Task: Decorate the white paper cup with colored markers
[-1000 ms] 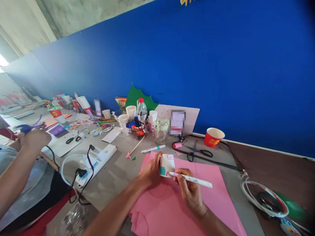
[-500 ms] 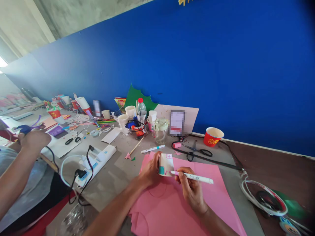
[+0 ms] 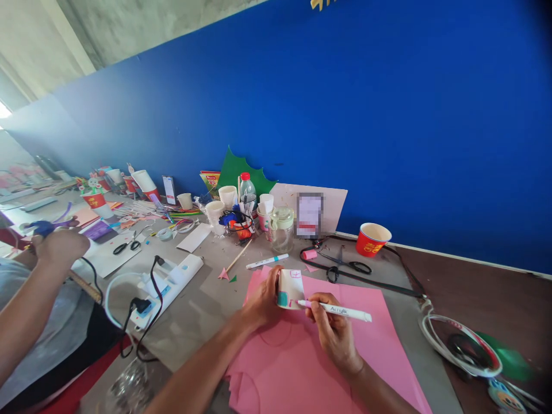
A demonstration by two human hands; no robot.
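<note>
My left hand [image 3: 264, 297] is closed around a white paper cup [image 3: 291, 284], which it holds tilted over the pink paper [image 3: 302, 356]. On the cup's side are a small pink window-like drawing, a teal patch near the lower edge and short pink strokes. Between the thumb and fingers of my right hand [image 3: 334, 328] is a white acrylic marker [image 3: 340, 310]. Its pink tip meets the cup's lower part, or comes very close to it. A second white marker with a teal band [image 3: 267, 261] lies on the table just behind the paper.
Black-handled scissors [image 3: 345, 265], a lanyard and a red paper cup [image 3: 373, 239] lie to the right. A glass jar [image 3: 282, 229], cups and a bottle stand behind. At left are a power strip [image 3: 172, 287] with cords and a co-worker's arm [image 3: 47, 276].
Almost nothing differs. The marker in my right hand has shifted very slightly to the left; the cup stays held in the same place.
</note>
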